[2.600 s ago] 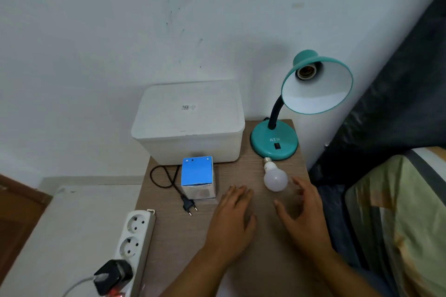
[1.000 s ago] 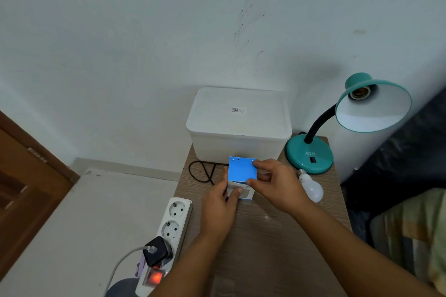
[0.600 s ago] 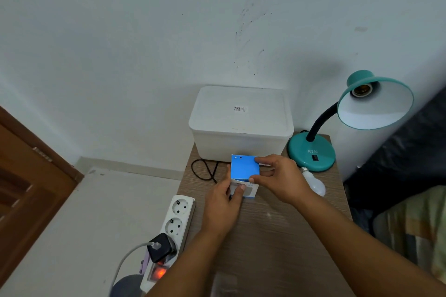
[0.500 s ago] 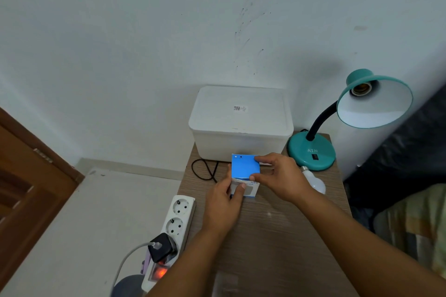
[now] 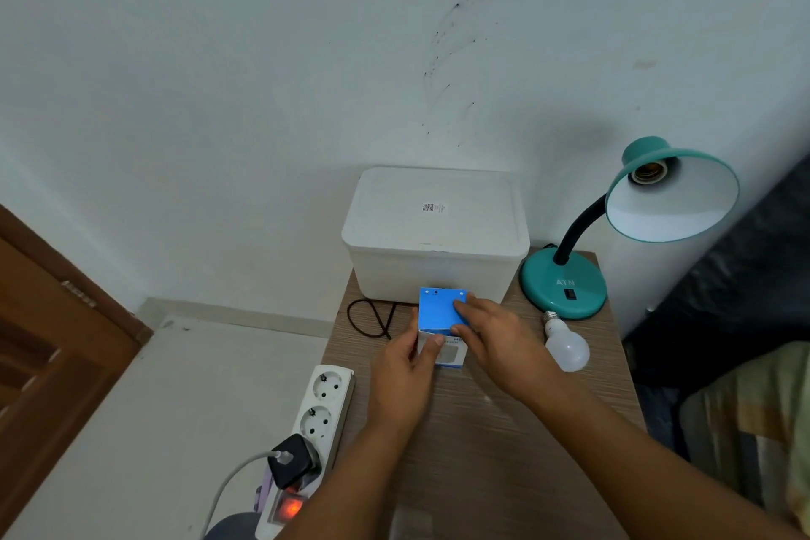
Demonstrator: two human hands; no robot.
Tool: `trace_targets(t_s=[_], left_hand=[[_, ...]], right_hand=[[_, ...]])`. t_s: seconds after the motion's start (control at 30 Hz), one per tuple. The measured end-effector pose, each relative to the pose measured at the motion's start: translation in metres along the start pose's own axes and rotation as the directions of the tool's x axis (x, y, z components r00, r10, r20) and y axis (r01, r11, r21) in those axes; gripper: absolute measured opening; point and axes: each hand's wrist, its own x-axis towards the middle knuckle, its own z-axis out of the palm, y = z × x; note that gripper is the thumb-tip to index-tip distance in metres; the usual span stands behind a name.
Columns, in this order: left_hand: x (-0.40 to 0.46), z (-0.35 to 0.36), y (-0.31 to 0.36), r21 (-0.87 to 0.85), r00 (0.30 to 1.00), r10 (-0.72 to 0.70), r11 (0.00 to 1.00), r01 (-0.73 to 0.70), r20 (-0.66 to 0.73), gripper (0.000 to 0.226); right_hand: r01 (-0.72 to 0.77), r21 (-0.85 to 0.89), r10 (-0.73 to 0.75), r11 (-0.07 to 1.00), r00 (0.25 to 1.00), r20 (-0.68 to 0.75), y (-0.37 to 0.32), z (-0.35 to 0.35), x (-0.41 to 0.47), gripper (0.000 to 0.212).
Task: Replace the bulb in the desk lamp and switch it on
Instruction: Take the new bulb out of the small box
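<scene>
A teal desk lamp (image 5: 565, 285) stands at the table's back right; its shade (image 5: 675, 206) faces me and its socket (image 5: 648, 172) holds no bulb. A white bulb (image 5: 566, 344) lies on the wooden table (image 5: 482, 452) in front of the lamp base. A small blue bulb box (image 5: 438, 309) sits at the table's middle. My left hand (image 5: 405, 377) grips its lower left side, thumb on the front. My right hand (image 5: 499, 342) holds its right side with fingers over the blue top flap. What is inside the box is hidden.
A white lidded plastic bin (image 5: 434, 232) stands against the wall behind the box. A black cord (image 5: 372, 318) loops at the table's left. A white power strip (image 5: 315, 425) with a lit red switch and a black plug lies along the left edge. Bedding (image 5: 754, 430) is at right.
My hands left the bare table and took hold of the blue box. Over the last second they stayed on it, my right fingers shifting over its top flap. My view swung left.
</scene>
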Motion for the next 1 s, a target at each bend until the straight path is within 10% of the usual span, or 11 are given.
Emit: trace_targets(t_s=[0.57,1.0], left_hand=[[0.014,0.0,0.013,-0.227,0.991,-0.046,0.974,0.016,-0.126,0.065],[0.027,-0.005,0.012,0.118,0.987,0.147,0.983,-0.139,-0.058,0.062]], right_hand=[[0.002,0.218,0.057,0.976,0.963,-0.263,-0.007,-0.01,0.011,0.033],[-0.051,0.256,0.118,0.965,0.959,-0.256,-0.01,-0.019,0.021,0.033]])
